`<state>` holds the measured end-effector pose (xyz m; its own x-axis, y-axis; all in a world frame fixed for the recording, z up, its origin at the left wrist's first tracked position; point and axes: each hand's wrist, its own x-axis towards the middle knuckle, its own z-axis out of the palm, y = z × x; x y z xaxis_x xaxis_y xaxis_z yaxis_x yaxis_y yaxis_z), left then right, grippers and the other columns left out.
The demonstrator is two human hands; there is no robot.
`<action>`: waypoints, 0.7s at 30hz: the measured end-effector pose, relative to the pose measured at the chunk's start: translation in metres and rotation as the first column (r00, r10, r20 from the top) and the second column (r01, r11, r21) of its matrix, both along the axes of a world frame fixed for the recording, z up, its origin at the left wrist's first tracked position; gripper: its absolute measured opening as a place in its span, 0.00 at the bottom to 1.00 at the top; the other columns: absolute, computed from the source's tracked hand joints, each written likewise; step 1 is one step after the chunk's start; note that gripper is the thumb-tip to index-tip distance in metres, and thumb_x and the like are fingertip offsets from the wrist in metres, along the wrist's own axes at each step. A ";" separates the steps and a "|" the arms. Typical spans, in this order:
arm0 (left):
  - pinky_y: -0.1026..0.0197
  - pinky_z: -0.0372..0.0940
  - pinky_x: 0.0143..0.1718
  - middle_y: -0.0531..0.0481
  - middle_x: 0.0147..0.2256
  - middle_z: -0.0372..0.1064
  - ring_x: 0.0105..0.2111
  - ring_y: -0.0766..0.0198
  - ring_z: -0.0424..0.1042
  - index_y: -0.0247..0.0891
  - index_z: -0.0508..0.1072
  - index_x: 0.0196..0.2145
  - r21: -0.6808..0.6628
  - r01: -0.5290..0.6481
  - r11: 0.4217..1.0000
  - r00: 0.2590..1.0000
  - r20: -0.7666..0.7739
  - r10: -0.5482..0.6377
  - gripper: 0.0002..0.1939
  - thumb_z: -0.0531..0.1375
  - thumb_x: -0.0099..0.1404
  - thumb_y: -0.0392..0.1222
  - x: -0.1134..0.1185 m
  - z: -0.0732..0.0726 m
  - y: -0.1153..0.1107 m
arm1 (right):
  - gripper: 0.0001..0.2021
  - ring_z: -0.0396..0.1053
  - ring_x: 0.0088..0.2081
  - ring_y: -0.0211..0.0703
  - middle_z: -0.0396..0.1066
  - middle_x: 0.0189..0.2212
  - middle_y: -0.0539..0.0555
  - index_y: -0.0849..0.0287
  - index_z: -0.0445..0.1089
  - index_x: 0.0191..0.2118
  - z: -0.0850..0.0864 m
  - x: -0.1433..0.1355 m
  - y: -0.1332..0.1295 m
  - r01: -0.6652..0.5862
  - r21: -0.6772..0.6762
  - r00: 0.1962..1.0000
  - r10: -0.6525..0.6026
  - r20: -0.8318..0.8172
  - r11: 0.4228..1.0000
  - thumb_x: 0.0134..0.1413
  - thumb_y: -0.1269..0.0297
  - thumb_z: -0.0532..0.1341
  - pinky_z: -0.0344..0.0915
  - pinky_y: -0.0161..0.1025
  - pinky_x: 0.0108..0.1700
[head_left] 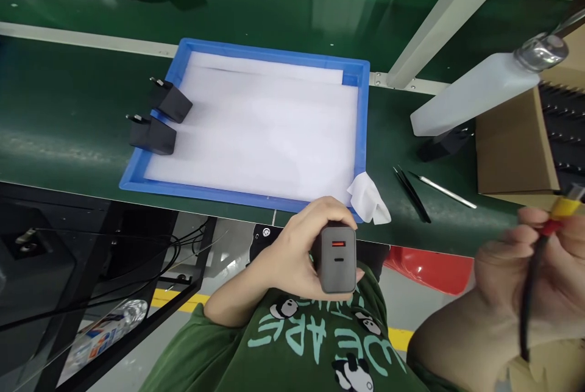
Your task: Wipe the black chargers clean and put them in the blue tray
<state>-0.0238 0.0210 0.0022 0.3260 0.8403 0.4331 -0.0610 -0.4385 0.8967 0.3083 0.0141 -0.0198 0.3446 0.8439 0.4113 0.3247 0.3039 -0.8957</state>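
My left hand [292, 258] is wrapped round a black charger [338, 273], its face with one orange slot and one smaller dark slot turned up toward me. Off to the right, my right hand [507, 276] pinches a black USB cable [529, 294] close to its plug, where yellow and red bands show; the hand is slightly blurred. Two more black chargers [153, 136] with metal prongs rest on the left rim of a blue tray [274, 53]. A white sheet [260, 130] lines that tray. By its front right corner, near my left hand, lies a crumpled white cloth [371, 202].
Black tweezers [414, 197] and a thin silver pen-like tool [443, 189] lie right of the tray. Behind them are a white bottle [479, 93], a black block [443, 143] and a cardboard box [514, 148]. A metal post [457, 14] rises at the back right.
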 end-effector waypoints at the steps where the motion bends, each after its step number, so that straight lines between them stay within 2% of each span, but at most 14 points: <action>1: 0.56 0.72 0.37 0.49 0.39 0.68 0.36 0.60 0.70 0.45 0.66 0.49 0.009 0.001 1.000 1.000 -0.002 -0.001 0.25 0.69 0.56 0.38 0.000 0.000 0.000 | 0.19 0.60 0.19 0.40 0.79 0.38 0.49 0.20 0.78 0.49 -0.002 0.004 0.003 0.038 0.028 0.999 -0.037 -0.030 0.999 0.58 0.59 0.66 0.36 0.45 0.22; 3: 0.55 0.72 0.37 0.49 0.39 0.68 0.37 0.59 0.71 0.45 0.66 0.49 0.026 0.003 1.000 1.000 0.002 -0.003 0.25 0.69 0.56 0.39 0.001 0.000 0.000 | 0.16 0.55 0.18 0.39 0.80 0.37 0.48 0.20 0.79 0.46 -0.002 0.004 0.008 0.073 0.084 0.994 -0.066 -0.084 0.994 0.57 0.56 0.68 0.33 0.45 0.24; 4: 0.55 0.72 0.37 0.49 0.39 0.68 0.37 0.59 0.71 0.45 0.66 0.49 0.034 0.001 0.999 1.000 0.004 -0.001 0.25 0.70 0.56 0.40 0.001 0.000 0.000 | 0.13 0.52 0.17 0.39 0.80 0.37 0.49 0.21 0.79 0.46 0.000 0.001 0.009 0.063 0.097 0.994 -0.053 -0.099 0.993 0.59 0.54 0.66 0.33 0.45 0.24; 6: 0.55 0.72 0.37 0.49 0.39 0.68 0.37 0.59 0.71 0.44 0.66 0.50 0.045 -0.003 0.999 1.000 0.006 0.003 0.25 0.70 0.56 0.40 0.001 -0.001 -0.001 | 0.14 0.47 0.16 0.39 0.79 0.36 0.50 0.22 0.79 0.48 0.006 -0.014 0.012 -0.056 0.077 0.994 0.063 -0.084 0.995 0.69 0.54 0.59 0.36 0.44 0.22; 8: 0.55 0.72 0.38 0.49 0.39 0.68 0.37 0.59 0.71 0.44 0.66 0.51 0.061 -0.013 0.998 1.000 0.006 0.013 0.26 0.70 0.56 0.40 0.002 -0.002 -0.001 | 0.21 0.44 0.16 0.37 0.77 0.35 0.51 0.22 0.76 0.53 0.013 -0.035 0.012 -0.256 0.030 0.964 0.258 -0.068 0.966 0.74 0.58 0.50 0.40 0.41 0.19; 11: 0.55 0.72 0.38 0.49 0.39 0.68 0.37 0.59 0.71 0.44 0.67 0.51 0.081 -0.039 0.996 0.999 0.002 0.039 0.27 0.70 0.56 0.40 0.002 -0.003 -0.002 | 0.25 0.49 0.17 0.36 0.75 0.39 0.53 0.27 0.74 0.58 0.024 -0.073 0.009 -0.466 -0.006 0.879 0.462 -0.120 0.885 0.75 0.66 0.46 0.46 0.38 0.16; 13: 0.55 0.72 0.39 0.49 0.39 0.68 0.37 0.59 0.71 0.44 0.67 0.51 0.084 -0.051 0.995 0.999 -0.006 0.052 0.27 0.70 0.56 0.39 0.002 -0.002 -0.003 | 0.24 0.57 0.18 0.37 0.73 0.36 0.54 0.38 0.76 0.55 0.031 -0.095 0.005 -0.505 0.014 0.849 0.500 -0.170 0.863 0.74 0.71 0.47 0.50 0.37 0.16; 15: 0.55 0.72 0.39 0.49 0.39 0.68 0.38 0.59 0.71 0.42 0.67 0.51 0.087 -0.051 0.995 0.999 -0.005 0.052 0.27 0.71 0.55 0.38 0.001 -0.001 -0.004 | 0.20 0.65 0.23 0.40 0.71 0.29 0.54 0.48 0.76 0.49 0.035 -0.108 0.002 -0.486 0.029 0.854 0.482 -0.196 0.874 0.73 0.73 0.48 0.53 0.35 0.17; 17: 0.56 0.71 0.39 0.49 0.39 0.68 0.38 0.59 0.70 0.42 0.67 0.51 0.078 -0.048 0.996 0.999 -0.009 0.049 0.28 0.71 0.54 0.37 0.000 0.000 -0.005 | 0.13 0.69 0.25 0.42 0.71 0.27 0.53 0.52 0.73 0.43 0.037 -0.107 0.002 -0.410 -0.029 0.903 0.402 -0.151 0.912 0.73 0.70 0.51 0.56 0.34 0.18; 19: 0.56 0.70 0.38 0.49 0.39 0.68 0.37 0.59 0.70 0.43 0.67 0.51 0.052 -0.061 0.997 0.998 -0.032 0.062 0.28 0.70 0.55 0.37 -0.003 0.001 -0.006 | 0.09 0.68 0.24 0.41 0.73 0.29 0.53 0.54 0.71 0.40 0.038 -0.094 0.006 -0.264 -0.200 0.962 0.274 0.024 0.944 0.72 0.64 0.55 0.60 0.35 0.21; 21: 0.57 0.69 0.36 0.48 0.40 0.68 0.37 0.60 0.69 0.43 0.66 0.51 0.024 -0.076 0.997 0.995 -0.055 0.077 0.27 0.70 0.54 0.36 -0.005 0.001 -0.006 | 0.09 0.64 0.21 0.39 0.71 0.26 0.51 0.55 0.70 0.36 0.039 -0.076 0.013 -0.118 -0.371 0.949 0.214 0.230 0.921 0.69 0.59 0.59 0.60 0.37 0.23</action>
<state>-0.0284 0.0146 0.0028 0.2851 0.8544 0.4344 0.0239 -0.4594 0.8879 0.2325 0.0273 0.0196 0.1079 0.9849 0.1356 0.5330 0.0578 -0.8441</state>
